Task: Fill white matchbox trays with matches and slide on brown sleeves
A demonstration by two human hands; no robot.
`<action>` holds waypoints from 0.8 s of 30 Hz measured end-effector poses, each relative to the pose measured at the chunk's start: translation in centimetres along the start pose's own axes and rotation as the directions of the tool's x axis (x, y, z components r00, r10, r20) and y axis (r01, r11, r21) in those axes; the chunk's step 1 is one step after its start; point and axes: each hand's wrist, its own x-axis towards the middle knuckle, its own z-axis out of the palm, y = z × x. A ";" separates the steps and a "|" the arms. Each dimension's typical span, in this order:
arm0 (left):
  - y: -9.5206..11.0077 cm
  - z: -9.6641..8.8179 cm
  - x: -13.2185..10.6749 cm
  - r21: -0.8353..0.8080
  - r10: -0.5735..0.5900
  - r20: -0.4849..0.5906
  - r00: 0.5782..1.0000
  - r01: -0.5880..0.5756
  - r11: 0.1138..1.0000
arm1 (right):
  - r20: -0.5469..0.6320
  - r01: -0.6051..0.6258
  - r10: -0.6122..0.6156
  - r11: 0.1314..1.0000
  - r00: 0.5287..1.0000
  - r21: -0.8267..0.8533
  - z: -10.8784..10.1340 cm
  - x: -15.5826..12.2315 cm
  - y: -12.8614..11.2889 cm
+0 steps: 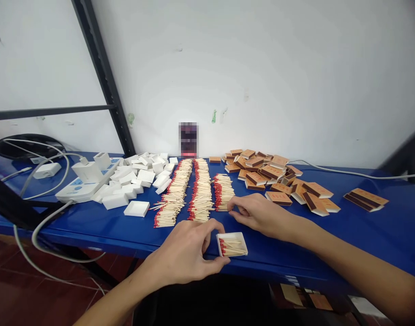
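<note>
My left hand (187,249) pinches the left side of a small white matchbox tray (241,237) that lies near the front edge of the blue table (330,235). A few red-tipped matches lie in the tray. My right hand (258,213) rests on the table just behind it. Its fingertips are pressed together at the near end of the shortest row of matches (223,192). Two longer rows of matches (189,190) run side by side to the left.
A heap of white inner trays (139,179) lies at the left, with a white power strip (80,183), chargers and cables beyond. Orange-brown matchbox sleeves (272,174) are piled at the right. A black metal frame (105,81) rises at the back left.
</note>
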 end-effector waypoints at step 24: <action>0.3 -0.2 -0.1 0.063 -0.004 0.029 1.000 0.002 0.998 | 0.027 -0.071 0.071 0.997 0.997 0.015 0.2 0.3 -0.5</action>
